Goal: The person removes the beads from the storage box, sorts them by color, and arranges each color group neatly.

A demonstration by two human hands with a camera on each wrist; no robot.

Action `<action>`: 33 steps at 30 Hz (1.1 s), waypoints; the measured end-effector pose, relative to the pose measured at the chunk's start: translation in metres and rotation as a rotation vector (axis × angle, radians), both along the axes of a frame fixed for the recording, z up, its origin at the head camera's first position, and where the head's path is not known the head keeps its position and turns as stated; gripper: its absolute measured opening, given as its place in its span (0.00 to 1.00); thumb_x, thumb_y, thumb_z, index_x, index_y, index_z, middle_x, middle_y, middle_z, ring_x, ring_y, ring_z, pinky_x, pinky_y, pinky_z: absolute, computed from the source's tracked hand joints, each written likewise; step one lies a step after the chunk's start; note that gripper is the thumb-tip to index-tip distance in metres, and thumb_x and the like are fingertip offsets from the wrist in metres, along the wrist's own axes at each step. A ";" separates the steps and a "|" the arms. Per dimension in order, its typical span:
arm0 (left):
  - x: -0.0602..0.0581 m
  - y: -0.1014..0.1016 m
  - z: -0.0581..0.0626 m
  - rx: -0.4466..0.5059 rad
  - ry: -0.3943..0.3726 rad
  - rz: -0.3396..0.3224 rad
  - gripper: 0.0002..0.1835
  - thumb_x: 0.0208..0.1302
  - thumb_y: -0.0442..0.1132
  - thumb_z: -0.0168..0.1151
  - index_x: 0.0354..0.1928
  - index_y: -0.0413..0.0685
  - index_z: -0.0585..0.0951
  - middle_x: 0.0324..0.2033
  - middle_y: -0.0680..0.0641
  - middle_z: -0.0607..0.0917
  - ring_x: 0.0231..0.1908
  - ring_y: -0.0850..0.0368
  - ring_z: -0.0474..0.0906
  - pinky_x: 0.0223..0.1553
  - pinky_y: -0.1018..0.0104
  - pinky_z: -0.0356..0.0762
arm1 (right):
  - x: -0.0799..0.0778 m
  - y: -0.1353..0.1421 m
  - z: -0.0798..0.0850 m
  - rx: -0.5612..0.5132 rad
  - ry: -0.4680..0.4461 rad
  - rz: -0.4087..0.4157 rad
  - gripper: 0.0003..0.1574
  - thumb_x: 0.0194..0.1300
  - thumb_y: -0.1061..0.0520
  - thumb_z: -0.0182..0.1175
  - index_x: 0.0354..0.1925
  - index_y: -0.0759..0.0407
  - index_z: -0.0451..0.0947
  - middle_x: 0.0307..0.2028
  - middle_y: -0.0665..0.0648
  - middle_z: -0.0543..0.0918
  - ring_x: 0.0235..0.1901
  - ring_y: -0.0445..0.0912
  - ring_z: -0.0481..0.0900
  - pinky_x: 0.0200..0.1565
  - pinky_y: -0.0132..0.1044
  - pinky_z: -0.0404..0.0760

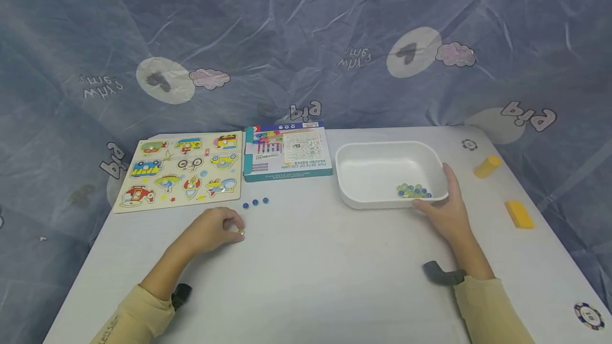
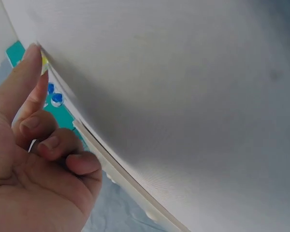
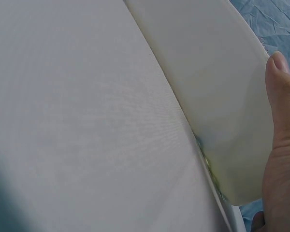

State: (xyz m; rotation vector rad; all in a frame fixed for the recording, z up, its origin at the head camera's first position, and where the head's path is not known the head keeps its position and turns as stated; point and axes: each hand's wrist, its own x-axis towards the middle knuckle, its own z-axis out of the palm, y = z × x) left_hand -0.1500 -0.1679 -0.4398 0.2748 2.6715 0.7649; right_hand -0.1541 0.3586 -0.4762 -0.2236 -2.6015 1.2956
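My left hand (image 1: 210,231) pinches a yellow-green marble (image 1: 241,232) between thumb and forefinger, low over the white table. In the left wrist view the marble (image 2: 44,61) is mostly hidden by the fingertips, and the other fingers curl in loosely. Just beyond that hand, three blue marbles (image 1: 255,202) lie in a slightly slanting row. A white plastic tray (image 1: 373,203) stands at the right, with several green and blue marbles (image 1: 413,191) gathered in its near right corner. My right hand (image 1: 449,214) grips the tray at this corner, its thumb (image 3: 284,106) along the near rim.
A wooden vehicle puzzle board (image 1: 179,171) lies at the back left. Beside it is a teal-edged bead box (image 1: 288,153), behind the blue marbles. Toward the right edge of the table are a yellow cylinder (image 1: 487,167) and a yellow block (image 1: 519,214). Printed cloth (image 1: 306,41) hangs behind.
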 end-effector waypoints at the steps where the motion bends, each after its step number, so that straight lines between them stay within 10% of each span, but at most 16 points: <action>1: 0.000 0.000 0.000 0.001 -0.002 0.000 0.10 0.47 0.43 0.74 0.32 0.57 0.83 0.23 0.51 0.72 0.29 0.57 0.66 0.31 0.64 0.64 | 0.000 0.000 0.000 0.002 -0.001 -0.001 0.71 0.49 0.45 0.72 0.72 0.27 0.30 0.75 0.44 0.42 0.74 0.55 0.42 0.71 0.57 0.43; 33: 0.002 -0.003 -0.006 0.023 -0.004 0.001 0.14 0.44 0.42 0.76 0.34 0.60 0.83 0.21 0.51 0.69 0.28 0.58 0.64 0.30 0.65 0.63 | 0.000 0.000 0.001 0.015 -0.008 -0.009 0.72 0.49 0.44 0.73 0.72 0.29 0.30 0.75 0.46 0.41 0.74 0.55 0.41 0.70 0.58 0.42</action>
